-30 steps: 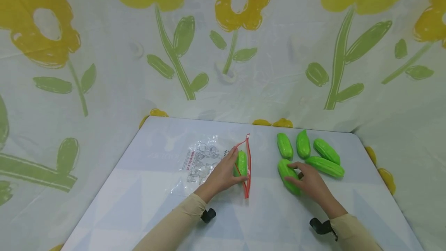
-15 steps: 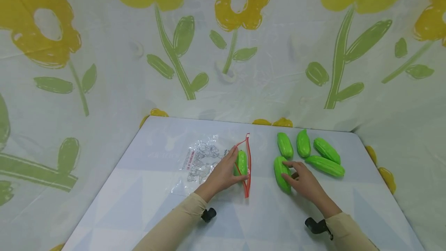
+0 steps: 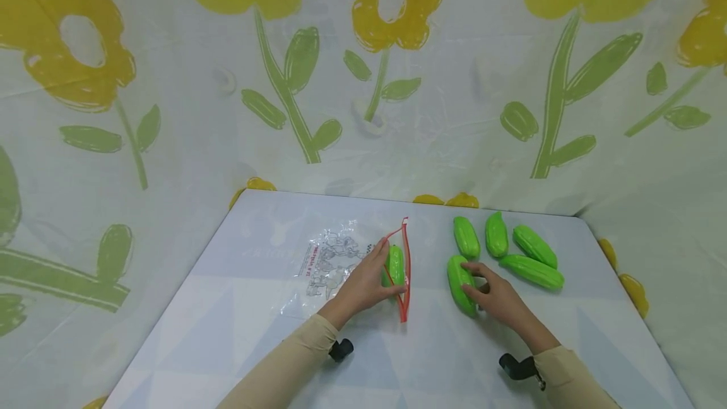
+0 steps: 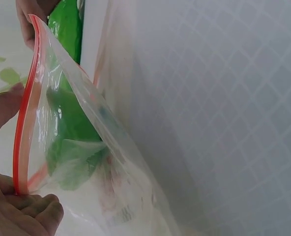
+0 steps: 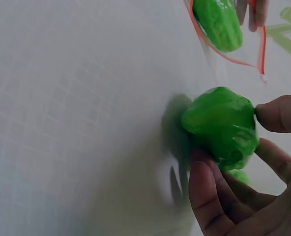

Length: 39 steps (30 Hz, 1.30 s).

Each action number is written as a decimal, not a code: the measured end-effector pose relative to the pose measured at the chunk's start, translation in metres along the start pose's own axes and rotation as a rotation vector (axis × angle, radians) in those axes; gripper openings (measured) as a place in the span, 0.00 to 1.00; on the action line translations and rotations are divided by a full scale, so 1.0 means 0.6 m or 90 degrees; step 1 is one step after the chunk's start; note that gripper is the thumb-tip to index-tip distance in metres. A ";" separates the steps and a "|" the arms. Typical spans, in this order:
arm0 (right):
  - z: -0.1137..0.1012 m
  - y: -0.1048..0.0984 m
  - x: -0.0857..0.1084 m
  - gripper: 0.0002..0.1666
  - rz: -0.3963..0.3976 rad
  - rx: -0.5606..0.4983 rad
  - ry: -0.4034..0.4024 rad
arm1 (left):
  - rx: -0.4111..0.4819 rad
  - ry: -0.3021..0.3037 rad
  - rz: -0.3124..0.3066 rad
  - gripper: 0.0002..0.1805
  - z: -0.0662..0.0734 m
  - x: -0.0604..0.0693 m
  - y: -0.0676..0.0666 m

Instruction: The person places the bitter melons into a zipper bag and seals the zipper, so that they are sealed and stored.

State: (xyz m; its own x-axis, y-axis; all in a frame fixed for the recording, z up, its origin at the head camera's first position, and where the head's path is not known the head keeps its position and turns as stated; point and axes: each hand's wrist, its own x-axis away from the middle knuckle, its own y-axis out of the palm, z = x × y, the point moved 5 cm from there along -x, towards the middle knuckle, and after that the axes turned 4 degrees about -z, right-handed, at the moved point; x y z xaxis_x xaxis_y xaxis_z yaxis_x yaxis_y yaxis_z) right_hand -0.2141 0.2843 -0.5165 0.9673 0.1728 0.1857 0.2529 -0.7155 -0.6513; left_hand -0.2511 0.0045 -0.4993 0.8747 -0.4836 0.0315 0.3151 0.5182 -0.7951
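Observation:
A clear zip bag [image 3: 329,267] with a red-edged mouth lies on the table, its mouth facing right. One green vegetable-shaped piece [image 3: 396,264] rests just inside that mouth. My left hand [image 3: 363,283] holds the bag's mouth apart; in the left wrist view its thumb and curled fingers [image 4: 42,211] grip the red edge [image 4: 20,132]. To the right of the bag, my right hand [image 3: 496,292] pinches another green piece [image 3: 461,286]. The right wrist view shows thumb and fingers around that piece [image 5: 221,123], with a shadow beside it.
Several more green pieces [image 3: 496,235] lie at the back right of the table [image 3: 227,333], behind the right hand. A flower-printed cloth [image 3: 431,144] surrounds the table's back and sides. Black devices [image 3: 518,368] sit at both wrists.
My right hand has moved slightly left with the green piece, away from the pieces at the right. The left hand and the bag have stayed in place.

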 end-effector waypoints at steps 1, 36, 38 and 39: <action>0.002 -0.001 0.001 0.34 -0.003 0.001 -0.001 | -0.002 -0.001 0.000 0.60 0.001 0.000 0.000; -0.010 0.014 -0.006 0.36 -0.021 -0.062 -0.057 | -0.001 -0.010 0.003 0.60 0.002 -0.001 0.000; -0.014 0.017 -0.009 0.36 -0.023 -0.063 -0.060 | 0.000 -0.009 0.001 0.60 0.002 -0.001 0.001; -0.016 0.018 -0.010 0.37 -0.024 -0.062 -0.060 | -0.002 -0.009 0.001 0.60 0.002 -0.001 0.001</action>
State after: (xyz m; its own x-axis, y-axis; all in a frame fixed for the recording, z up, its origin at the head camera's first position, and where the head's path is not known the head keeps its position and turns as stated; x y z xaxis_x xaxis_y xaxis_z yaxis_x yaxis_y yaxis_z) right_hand -0.2173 0.2688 -0.5177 0.9557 0.2610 0.1358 0.2909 -0.7683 -0.5701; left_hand -0.2508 0.0059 -0.4990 0.8801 -0.4733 0.0388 0.3127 0.5159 -0.7975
